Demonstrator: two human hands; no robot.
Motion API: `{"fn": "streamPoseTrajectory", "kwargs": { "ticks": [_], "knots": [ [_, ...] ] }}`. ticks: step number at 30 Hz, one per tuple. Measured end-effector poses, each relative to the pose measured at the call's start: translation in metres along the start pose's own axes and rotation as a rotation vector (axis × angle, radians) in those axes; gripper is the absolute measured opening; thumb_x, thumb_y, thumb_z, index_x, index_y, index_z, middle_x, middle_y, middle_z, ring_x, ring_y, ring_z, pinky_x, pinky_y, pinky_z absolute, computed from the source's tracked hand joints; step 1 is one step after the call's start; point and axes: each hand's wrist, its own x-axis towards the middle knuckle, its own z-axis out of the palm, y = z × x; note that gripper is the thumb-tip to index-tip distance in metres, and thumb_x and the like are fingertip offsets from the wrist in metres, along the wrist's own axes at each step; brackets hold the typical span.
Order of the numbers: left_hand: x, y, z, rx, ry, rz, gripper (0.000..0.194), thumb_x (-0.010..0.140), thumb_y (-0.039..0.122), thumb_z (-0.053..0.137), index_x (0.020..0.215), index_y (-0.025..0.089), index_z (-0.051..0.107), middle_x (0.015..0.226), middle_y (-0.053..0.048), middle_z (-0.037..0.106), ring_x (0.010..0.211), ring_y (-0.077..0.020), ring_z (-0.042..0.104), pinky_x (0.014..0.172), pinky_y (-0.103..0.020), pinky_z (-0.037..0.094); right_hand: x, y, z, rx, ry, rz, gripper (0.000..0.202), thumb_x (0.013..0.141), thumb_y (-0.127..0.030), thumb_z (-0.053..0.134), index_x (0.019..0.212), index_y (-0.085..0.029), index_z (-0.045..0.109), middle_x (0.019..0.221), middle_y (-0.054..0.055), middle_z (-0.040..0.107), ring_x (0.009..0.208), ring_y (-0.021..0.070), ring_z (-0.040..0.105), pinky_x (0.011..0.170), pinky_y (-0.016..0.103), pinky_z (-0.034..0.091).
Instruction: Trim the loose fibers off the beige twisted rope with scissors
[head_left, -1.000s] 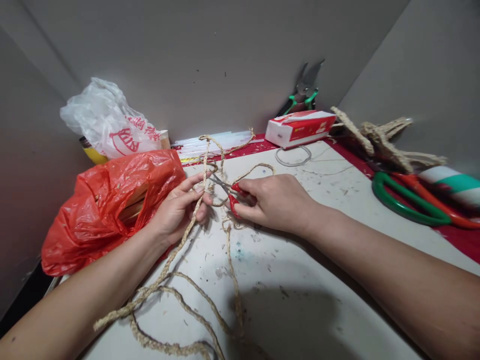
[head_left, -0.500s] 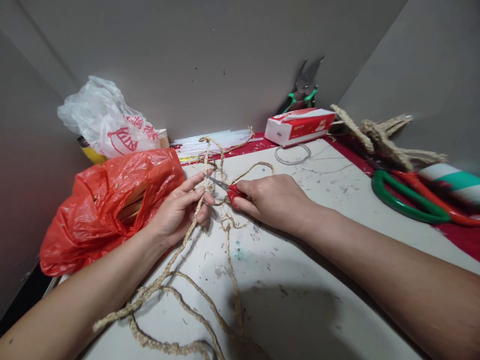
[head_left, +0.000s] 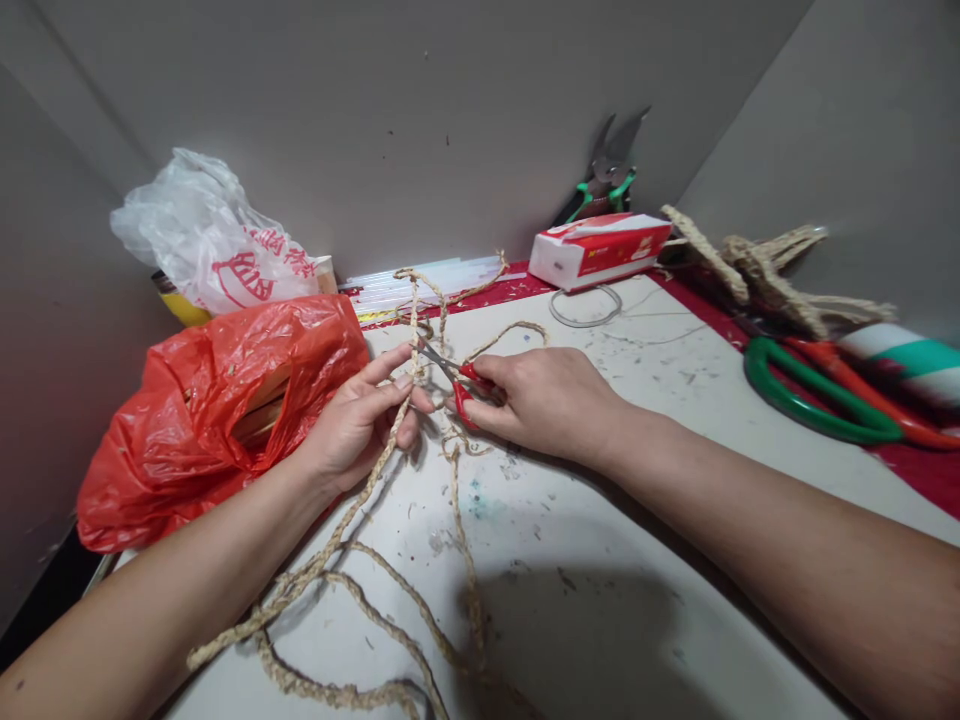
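A braided straw rope (head_left: pixel 373 478) runs up from the near left of the table through my left hand (head_left: pixel 367 408), which pinches it between thumb and fingers. My right hand (head_left: pixel 551 400) grips small scissors (head_left: pixel 463 393) by their red handles. Their blades are parted and point at the rope just above my left fingertips. From there the rope rises to a bend at the back of the table. More lengths of the cord (head_left: pixel 466 560) lie looped on the table below and between my hands, with loose fibres around them.
At left sit a red plastic bag (head_left: pixel 187 400) and a white plastic bag (head_left: pixel 217 240). A tissue pack (head_left: pixel 600 250), pruning shears (head_left: pixel 609 170) and a wire coil (head_left: pixel 585 307) are at the back. On the right are straw braids (head_left: pixel 776 280) and large green-and-orange handles (head_left: pixel 817 395). Scraps dot the white table (head_left: pixel 570 510).
The scissors have opened wider, their red handles spreading apart in my right hand. My left hand and the rope have stayed nearly in place.
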Motion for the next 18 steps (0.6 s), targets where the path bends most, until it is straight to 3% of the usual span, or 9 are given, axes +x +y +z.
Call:
{"fn": "streamPoseTrajectory", "kwargs": {
  "ticks": [6,18],
  "knots": [
    [0.0024,-0.0022,-0.0017,0.000,0.018,0.008,0.041,0.081,0.014,0.060,0.120,0.020,0.051,0.069,0.000,0.066,0.043,-0.0081,0.052,0.044,-0.019,0.038,0.0006,0.0010,-0.0001,0.006,-0.037,-0.002,0.035,0.086,-0.043,0.040,0.086,-0.023,0.068,0.068,0.004,0.068,0.063,0.0179,0.059,0.052,0.027,0.019],
    [0.0030,-0.0014,-0.0005,0.056,0.092,0.055,0.039,0.076,0.016,0.066,0.114,0.018,0.057,0.068,0.000,0.067,0.042,-0.0070,0.051,0.044,-0.019,0.040,0.0002,0.0025,-0.0010,0.021,0.018,-0.004,0.036,0.084,-0.045,0.041,0.086,-0.022,0.069,0.070,0.004,0.070,0.063,0.0178,0.059,0.052,0.027,0.022]
  ]
}}
